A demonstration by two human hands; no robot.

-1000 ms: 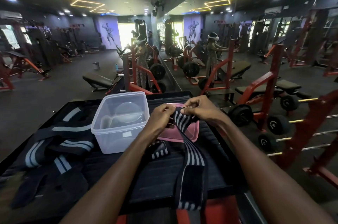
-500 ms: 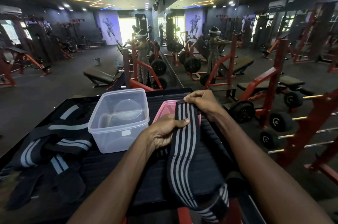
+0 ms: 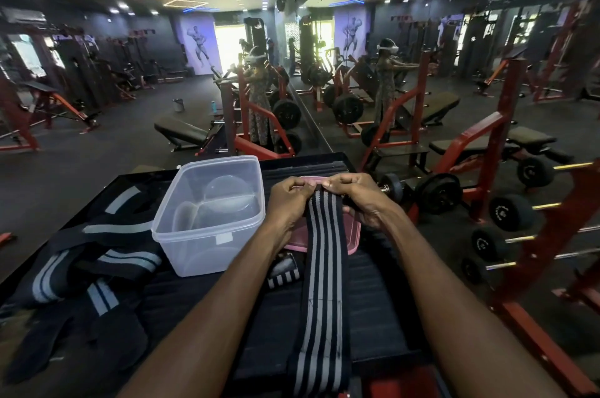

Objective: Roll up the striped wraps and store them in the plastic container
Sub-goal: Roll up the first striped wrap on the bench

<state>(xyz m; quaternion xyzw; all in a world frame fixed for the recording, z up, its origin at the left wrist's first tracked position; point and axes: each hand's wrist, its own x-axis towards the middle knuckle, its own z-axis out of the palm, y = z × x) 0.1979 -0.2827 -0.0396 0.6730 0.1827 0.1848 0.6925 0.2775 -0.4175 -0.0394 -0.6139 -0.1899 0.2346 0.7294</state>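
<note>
Head view, looking down on a dark desk in a gym. Both hands meet at the far end of a black wrap with grey stripes. The left hand pinches the wrap's top left corner, its grip pressed shut on the fabric; the right hand pinches the top right corner in the same way, thumb on top. The two thumbs nearly touch above the wrap's top edge. From the hands the wrap hangs flat and unrolled toward the person, between the forearms, and drops over the desk's near edge.

Beneath the hands lies a pink lid, flat on the desk, partly covered by the wrap. Just left of the left hand stands a clear plastic box, open at the top, with no wrap in it. A small striped roll sits on the desk between the box and the hanging wrap, under the left forearm. More wraps lie loose in a heap on the desk's left side, well apart from the hands.

Red weight racks stand beyond the desk to the right.
</note>
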